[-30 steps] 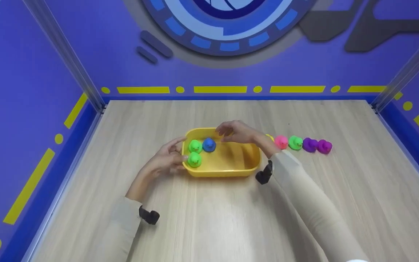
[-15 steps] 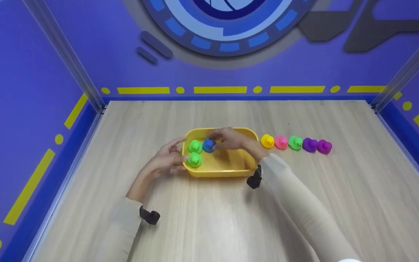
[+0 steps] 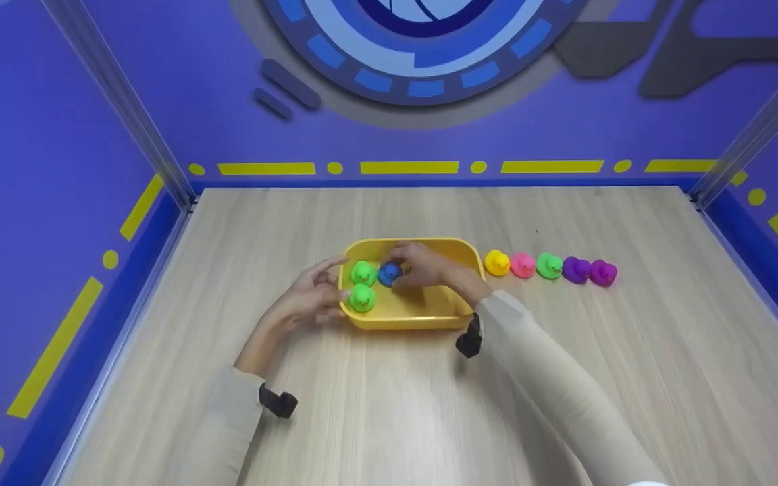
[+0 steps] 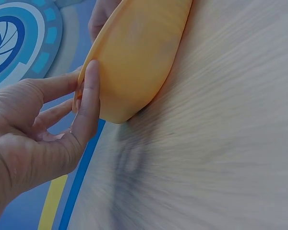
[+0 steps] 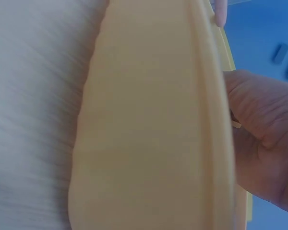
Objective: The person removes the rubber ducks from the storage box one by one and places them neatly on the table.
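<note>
A yellow plastic tub (image 3: 416, 322) stands on the table with two green rubber ducks (image 3: 363, 273) and a blue rubber duck (image 3: 390, 273) inside its left part. My left hand (image 3: 304, 297) holds the tub's left end. The left wrist view shows the thumb (image 4: 90, 93) against the tub's outer wall and the fingers at its rim. Reaching over into the tub, my right hand (image 3: 426, 265) pinches the blue duck, partly covering it. From the right wrist, the tub's wall hides the fingertips and the duck.
Right of the tub runs a row of rubber ducks: yellow (image 3: 497, 263), pink (image 3: 523, 265), green (image 3: 550, 266) and two purple ones (image 3: 577, 269). Blue printed panels (image 3: 416, 142) enclose the wooden table (image 3: 389, 405) at the back and sides.
My right hand has come down and left into the tub, from above its back rim to the blue duck. The yellow duck outside is now uncovered. My left hand has stayed put.
</note>
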`<state>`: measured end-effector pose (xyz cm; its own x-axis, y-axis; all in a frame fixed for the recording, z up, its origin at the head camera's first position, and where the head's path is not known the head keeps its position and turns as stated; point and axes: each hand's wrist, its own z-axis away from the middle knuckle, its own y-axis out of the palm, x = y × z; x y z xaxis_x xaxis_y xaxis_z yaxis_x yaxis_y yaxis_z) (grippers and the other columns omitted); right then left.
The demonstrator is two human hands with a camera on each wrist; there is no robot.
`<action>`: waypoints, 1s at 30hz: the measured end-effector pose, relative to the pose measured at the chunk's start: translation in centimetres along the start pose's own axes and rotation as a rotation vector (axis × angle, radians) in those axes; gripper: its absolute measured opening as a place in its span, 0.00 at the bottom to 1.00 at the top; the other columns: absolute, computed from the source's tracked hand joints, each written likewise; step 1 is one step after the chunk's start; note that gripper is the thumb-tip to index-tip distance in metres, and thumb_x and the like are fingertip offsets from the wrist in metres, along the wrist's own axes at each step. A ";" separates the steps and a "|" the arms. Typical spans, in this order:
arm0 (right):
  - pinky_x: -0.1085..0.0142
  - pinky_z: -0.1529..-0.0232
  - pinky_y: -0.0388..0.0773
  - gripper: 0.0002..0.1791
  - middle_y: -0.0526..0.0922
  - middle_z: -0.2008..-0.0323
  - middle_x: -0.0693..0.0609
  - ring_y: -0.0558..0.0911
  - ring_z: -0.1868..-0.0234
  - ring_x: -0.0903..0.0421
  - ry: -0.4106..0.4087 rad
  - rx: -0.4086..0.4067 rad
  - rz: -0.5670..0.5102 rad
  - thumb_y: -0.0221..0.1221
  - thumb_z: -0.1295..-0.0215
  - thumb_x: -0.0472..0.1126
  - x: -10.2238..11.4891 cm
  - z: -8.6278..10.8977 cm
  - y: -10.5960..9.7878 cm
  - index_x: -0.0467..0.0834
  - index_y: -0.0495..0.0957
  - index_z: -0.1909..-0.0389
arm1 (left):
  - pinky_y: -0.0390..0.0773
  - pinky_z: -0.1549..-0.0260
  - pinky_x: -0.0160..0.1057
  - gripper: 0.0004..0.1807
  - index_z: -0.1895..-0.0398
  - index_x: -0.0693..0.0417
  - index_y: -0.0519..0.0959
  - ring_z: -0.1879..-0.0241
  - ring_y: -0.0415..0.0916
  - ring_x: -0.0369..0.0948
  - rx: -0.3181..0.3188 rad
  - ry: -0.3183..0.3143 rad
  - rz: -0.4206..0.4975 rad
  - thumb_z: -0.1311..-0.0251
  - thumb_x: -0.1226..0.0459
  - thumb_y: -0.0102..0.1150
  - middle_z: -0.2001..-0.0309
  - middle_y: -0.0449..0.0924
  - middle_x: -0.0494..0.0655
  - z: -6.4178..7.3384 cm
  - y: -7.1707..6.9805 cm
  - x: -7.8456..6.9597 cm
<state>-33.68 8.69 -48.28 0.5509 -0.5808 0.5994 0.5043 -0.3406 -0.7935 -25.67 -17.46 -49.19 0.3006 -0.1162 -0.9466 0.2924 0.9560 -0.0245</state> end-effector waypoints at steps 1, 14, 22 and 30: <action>0.52 0.37 0.79 0.22 0.80 0.43 0.39 0.78 0.44 0.45 -0.002 -0.004 0.011 0.66 0.34 0.34 0.0 0.0 0.0 0.36 0.79 0.40 | 0.88 0.54 0.45 0.43 0.22 0.43 0.62 0.53 0.79 0.47 0.001 0.003 -0.001 0.40 0.75 0.64 0.47 0.66 0.56 0.0 0.0 0.0; 0.53 0.34 0.77 0.21 0.79 0.44 0.42 0.76 0.44 0.47 0.075 0.014 0.065 0.69 0.37 0.35 -0.2 0.4 0.5 0.41 0.78 0.43 | 0.88 0.55 0.46 0.43 0.22 0.44 0.62 0.55 0.79 0.46 0.000 0.007 -0.012 0.39 0.74 0.65 0.49 0.66 0.53 0.0 0.0 0.1; 0.53 0.36 0.78 0.22 0.80 0.47 0.43 0.77 0.46 0.47 0.098 0.038 0.059 0.73 0.40 0.37 -0.3 0.8 0.6 0.42 0.76 0.48 | 0.88 0.54 0.47 0.43 0.21 0.43 0.61 0.54 0.79 0.48 -0.002 0.003 -0.026 0.39 0.73 0.66 0.48 0.66 0.55 0.1 0.1 -0.1; 0.54 0.38 0.80 0.20 0.83 0.48 0.43 0.79 0.48 0.48 0.074 0.019 0.056 0.73 0.40 0.39 -0.4 1.2 0.3 0.41 0.77 0.50 | 0.87 0.50 0.50 0.43 0.21 0.42 0.62 0.55 0.78 0.46 -0.013 -0.004 -0.029 0.39 0.72 0.66 0.49 0.66 0.53 0.3 0.1 -0.1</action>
<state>-32.92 9.74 -48.68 0.5287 -0.6516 0.5440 0.4872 -0.2919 -0.8230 -25.40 -17.45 -48.98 0.2962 -0.1452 -0.9440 0.2892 0.9556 -0.0562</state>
